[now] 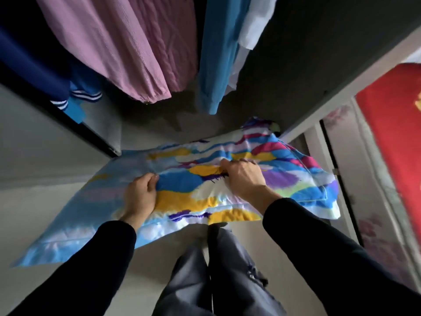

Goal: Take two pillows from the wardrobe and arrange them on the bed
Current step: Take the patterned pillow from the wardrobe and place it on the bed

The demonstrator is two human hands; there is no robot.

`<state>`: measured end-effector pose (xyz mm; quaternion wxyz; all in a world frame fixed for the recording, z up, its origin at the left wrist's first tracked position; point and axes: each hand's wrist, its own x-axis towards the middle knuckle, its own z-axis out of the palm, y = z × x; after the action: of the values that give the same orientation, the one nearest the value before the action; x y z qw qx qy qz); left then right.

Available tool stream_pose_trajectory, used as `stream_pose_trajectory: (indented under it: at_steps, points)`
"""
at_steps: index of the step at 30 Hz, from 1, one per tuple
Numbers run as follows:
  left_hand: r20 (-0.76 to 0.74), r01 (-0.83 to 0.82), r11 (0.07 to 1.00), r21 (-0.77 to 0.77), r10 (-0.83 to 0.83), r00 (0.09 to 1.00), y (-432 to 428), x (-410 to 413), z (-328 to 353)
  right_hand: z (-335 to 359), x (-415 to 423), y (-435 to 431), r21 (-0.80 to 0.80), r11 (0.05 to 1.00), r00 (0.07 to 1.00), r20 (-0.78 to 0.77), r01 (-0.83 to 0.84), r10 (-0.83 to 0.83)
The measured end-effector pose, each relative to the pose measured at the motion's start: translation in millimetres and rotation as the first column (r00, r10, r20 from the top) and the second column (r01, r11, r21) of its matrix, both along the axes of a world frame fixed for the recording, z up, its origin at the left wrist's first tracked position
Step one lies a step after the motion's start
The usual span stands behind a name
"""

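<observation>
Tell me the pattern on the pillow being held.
Brushstroke-like patches of blue, yellow, purple, pink and white on the pillow, seen in the head view.

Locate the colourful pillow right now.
Head view, centre: the colourful pillow is gripped by the left hand and right hand, below the hanging pink garment.

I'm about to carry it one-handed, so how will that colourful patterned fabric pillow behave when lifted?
The colourful patterned fabric pillow likely flops: its unsupported corners droop. It seems light, since the left hand and right hand hold it by pinched fabric alone. The smooth cover may slip.

pink garment point(127, 46) hanging | blue garment point(216, 53) beside it | red cloth point(394, 133) at right
</observation>
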<state>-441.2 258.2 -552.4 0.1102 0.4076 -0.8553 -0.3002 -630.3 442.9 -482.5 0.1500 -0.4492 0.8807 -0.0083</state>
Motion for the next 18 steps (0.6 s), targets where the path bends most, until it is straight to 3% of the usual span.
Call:
stream_pose_trajectory:
  at_steps: [5, 18]
  points:
    - [-0.03, 0.119, 0.993, -0.025, -0.12, 0.992, 37.6, 16.2, 50.3, 36.9, 21.2, 56.8, -0.029, 0.998, 0.998, 0.051, 0.05, -0.049]
    - [0.17, 0.426, 0.894, 0.142, -0.446, 0.879, 149.4, 1.2, 109.0, 76.3, 10.2, 211.7, 0.011, 1.0, 0.989, 0.149, 0.014, -0.015]
